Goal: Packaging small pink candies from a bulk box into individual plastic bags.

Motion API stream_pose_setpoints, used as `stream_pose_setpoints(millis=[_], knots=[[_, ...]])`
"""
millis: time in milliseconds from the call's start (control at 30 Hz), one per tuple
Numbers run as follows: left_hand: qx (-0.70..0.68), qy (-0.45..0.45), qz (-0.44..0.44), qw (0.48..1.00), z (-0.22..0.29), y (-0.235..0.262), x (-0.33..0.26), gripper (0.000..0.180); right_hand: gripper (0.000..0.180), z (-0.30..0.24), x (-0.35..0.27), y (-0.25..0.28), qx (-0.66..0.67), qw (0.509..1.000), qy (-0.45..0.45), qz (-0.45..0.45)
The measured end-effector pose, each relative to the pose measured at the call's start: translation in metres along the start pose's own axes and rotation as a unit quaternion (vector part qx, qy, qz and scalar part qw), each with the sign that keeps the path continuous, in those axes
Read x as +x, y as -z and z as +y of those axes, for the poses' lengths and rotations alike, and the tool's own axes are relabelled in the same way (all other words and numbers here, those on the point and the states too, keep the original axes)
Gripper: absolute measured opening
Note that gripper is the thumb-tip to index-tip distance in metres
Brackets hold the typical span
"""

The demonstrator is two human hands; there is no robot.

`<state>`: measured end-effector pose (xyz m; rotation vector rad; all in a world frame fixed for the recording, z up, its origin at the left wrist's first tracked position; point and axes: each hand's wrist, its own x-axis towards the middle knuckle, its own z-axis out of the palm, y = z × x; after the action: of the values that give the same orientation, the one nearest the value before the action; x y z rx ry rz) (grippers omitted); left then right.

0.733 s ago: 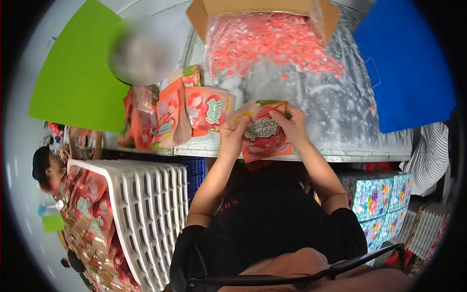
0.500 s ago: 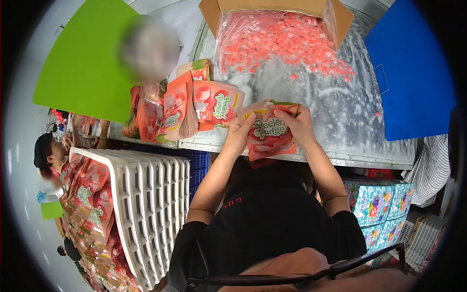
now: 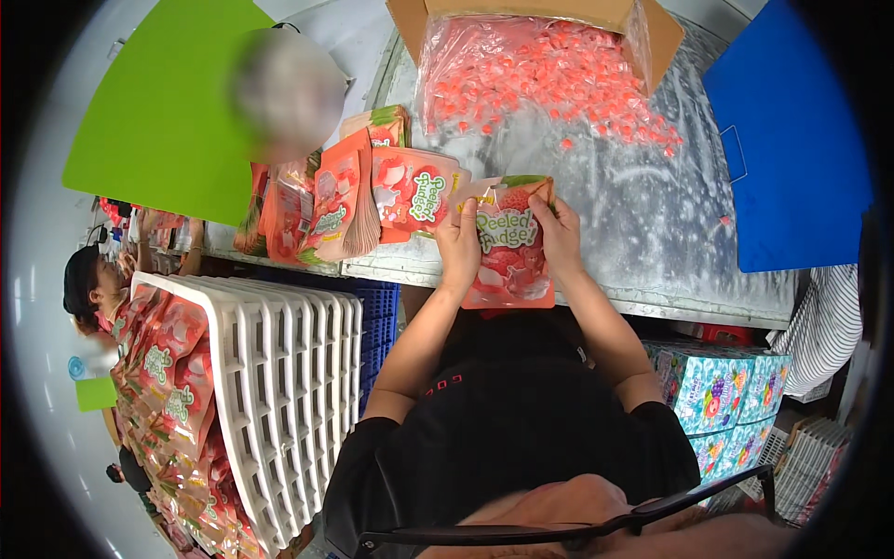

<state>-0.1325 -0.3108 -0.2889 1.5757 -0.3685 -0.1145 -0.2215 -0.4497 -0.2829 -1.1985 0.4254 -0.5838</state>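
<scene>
Between my two hands I hold a red candy pouch (image 3: 510,270) upright near the table's front edge, its printed front facing me. My left hand (image 3: 460,250) grips the pouch's left side, thumb on the front. On the right side, my right hand (image 3: 559,235) pinches it near the upper corner. Just left of my left hand lies a fanned row of flat pouches (image 3: 410,191), beside a thick stack of pouches (image 3: 349,200). Farther back, small wrapped red candies (image 3: 531,79) spill from an open cardboard box (image 3: 540,11) onto the metal table (image 3: 652,224).
A white crate (image 3: 279,373) full of pouches stands at lower left, with a blue crate (image 3: 380,326) beside it. Green (image 3: 158,112) and blue (image 3: 792,140) panels rise at either side. Colourful cartons (image 3: 717,391) are stacked at right. Another person (image 3: 88,289) is at far left.
The pouch has gone from bunched and creased to flat and upright, its front now fully visible. My hands have shifted to its sides.
</scene>
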Motion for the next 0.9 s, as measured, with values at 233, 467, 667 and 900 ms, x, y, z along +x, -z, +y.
stream_pose_setpoints(millis=[233,467,667,900], knots=[[-0.089,0.042,-0.029,0.995,-0.038,-0.007,-0.001,0.032,0.021,0.04,-0.004,0.015,0.089,0.993,-0.057,0.046],[-0.025,0.063,-0.088,0.994,-0.052,0.005,-0.004,0.019,0.019,0.028,-0.002,0.023,0.056,0.991,-0.125,-0.009],[-0.113,0.123,-0.195,0.966,-0.043,0.014,0.001,0.044,0.022,0.032,0.005,0.018,0.012,0.997,-0.063,0.048],[-0.097,0.066,-0.143,0.983,0.027,0.049,-0.003,0.05,0.018,0.034,0.019,0.008,0.138,0.976,-0.122,-0.12]])
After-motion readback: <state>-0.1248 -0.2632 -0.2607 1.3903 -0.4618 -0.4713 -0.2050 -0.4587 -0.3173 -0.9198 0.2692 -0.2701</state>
